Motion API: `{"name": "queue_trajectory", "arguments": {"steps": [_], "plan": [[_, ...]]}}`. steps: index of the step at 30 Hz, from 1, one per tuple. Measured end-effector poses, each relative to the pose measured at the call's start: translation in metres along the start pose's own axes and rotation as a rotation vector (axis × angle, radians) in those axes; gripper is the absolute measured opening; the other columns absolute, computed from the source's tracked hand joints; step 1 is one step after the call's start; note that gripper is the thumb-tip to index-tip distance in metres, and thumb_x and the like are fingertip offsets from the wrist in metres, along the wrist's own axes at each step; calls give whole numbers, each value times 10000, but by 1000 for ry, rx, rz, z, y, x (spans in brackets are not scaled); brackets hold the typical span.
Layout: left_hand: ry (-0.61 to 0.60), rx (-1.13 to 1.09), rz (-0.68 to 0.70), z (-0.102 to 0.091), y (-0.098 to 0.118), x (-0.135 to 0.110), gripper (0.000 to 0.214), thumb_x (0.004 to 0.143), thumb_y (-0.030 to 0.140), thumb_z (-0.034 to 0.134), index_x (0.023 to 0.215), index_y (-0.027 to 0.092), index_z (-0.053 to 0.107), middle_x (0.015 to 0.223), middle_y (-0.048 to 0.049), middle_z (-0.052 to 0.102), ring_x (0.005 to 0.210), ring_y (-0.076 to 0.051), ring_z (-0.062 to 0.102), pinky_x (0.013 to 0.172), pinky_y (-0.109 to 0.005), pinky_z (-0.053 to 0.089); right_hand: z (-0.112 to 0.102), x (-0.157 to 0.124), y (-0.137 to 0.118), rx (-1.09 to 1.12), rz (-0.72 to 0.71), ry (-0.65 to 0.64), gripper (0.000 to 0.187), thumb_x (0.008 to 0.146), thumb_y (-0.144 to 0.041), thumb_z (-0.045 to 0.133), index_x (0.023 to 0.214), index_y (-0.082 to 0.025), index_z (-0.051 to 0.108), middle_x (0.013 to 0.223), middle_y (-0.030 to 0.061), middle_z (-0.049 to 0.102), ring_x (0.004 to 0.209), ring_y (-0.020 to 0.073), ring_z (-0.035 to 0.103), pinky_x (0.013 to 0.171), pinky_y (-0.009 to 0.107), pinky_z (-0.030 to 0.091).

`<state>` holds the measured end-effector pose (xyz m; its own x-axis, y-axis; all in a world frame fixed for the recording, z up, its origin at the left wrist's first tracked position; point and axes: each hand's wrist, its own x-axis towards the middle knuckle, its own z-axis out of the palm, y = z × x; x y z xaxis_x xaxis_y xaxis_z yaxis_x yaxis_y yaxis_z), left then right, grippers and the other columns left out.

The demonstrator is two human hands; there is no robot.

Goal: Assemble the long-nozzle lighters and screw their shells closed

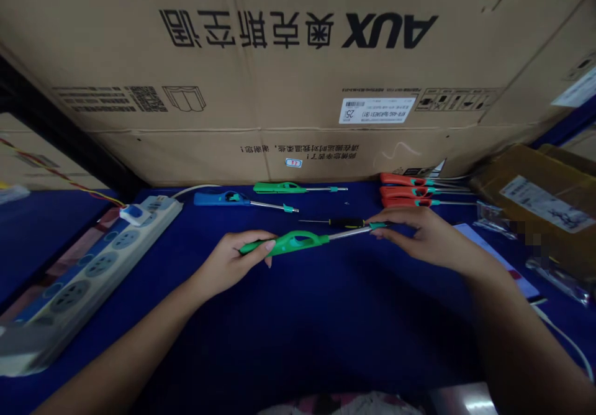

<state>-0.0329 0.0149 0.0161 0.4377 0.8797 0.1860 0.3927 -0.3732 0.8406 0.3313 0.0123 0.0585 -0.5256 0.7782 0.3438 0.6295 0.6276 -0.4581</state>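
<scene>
Centre frame, a green lighter (305, 245) spans both hands: the left hand (242, 253) grips its handle, the right hand (421, 235) pinches its tip. A screwdriver (347, 222) lies just above; farther up, a blue lighter (221, 199) and a second green lighter (279, 187); red lighters (404, 192) right of centre.

From my end I see one green long-neck lighter (313, 245), held at both ends around the middle of the scene. Its bright plastic handle (284, 247) points left, the butt partly covered by the grip, and an open loop in the handle frames a teal trigger (296, 238). A slim, straight, silvery metal tube (349, 233) runs out to the right and ends in a teal tip (378, 225), which I see only in part. I read the whole length as lying crosswise, its right end slanting slightly up or away; I can't tell which.
</scene>
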Motion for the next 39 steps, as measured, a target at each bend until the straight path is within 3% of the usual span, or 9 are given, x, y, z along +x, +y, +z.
{"name": "queue_trajectory", "arguments": {"steps": [11, 16, 19, 25, 32, 36, 39], "plan": [[14, 12, -49, 1, -5, 1, 332, 921, 439, 648, 801, 145, 743, 586, -5, 665, 553, -109, 566, 554, -201, 465, 11, 1, 3, -119, -87, -91, 216, 969, -189, 563, 1063, -203, 757, 954, 80, 791, 818, 208, 743, 741, 321, 577], [-92, -43, -50, 13, 5, -3, 302, 940, 403, 617, 833, 150, 742, 617, -2, 661, 579, -110, 568, 568, -205, 460, 27, 4, -20, -70, -108, -203, 194, 1000, -258, 579, 1083, -201, 746, 969, 65, 786, 873, 199, 727, 836, 336, 547], [-113, -64, -75, 23, 9, -5, 294, 944, 397, 605, 846, 154, 737, 612, 6, 642, 579, -111, 561, 574, -212, 452, 46, 6, -35, -162, -127, -242, 214, 1015, -272, 549, 1080, -189, 736, 923, 75, 772, 824, 209, 718, 770, 337, 536], [-126, -102, -155, 27, 9, -5, 409, 949, 463, 587, 701, 149, 669, 603, 2, 603, 568, -101, 512, 556, -217, 406, 62, 6, -34, -90, -172, -176, 238, 1024, -233, 521, 1101, -124, 718, 959, 111, 757, 818, 217, 717, 739, 340, 546], [-218, -232, -364, 26, 10, -4, 482, 936, 569, 579, 757, 130, 664, 577, 19, 557, 486, -66, 408, 464, -194, 294, 65, 5, -30, 49, -260, -93, 211, 1010, -185, 542, 991, -136, 747, 921, 109, 770, 803, 193, 722, 739, 309, 554], [-215, -207, -361, 25, 10, -3, 488, 937, 571, 583, 732, 133, 655, 584, 18, 560, 498, -66, 419, 467, -189, 297, 66, 6, -30, 99, -197, -126, 220, 1021, -223, 540, 1005, -155, 748, 966, 104, 762, 855, 191, 720, 787, 308, 551], [-223, -167, -334, 22, 10, -3, 467, 943, 563, 584, 782, 138, 696, 611, 12, 587, 527, -76, 456, 483, -191, 326, 60, 9, -31, 92, -76, -254, 225, 1029, -275, 534, 1065, -190, 739, 977, 78, 741, 856, 179, 707, 781, 293, 538]]}}
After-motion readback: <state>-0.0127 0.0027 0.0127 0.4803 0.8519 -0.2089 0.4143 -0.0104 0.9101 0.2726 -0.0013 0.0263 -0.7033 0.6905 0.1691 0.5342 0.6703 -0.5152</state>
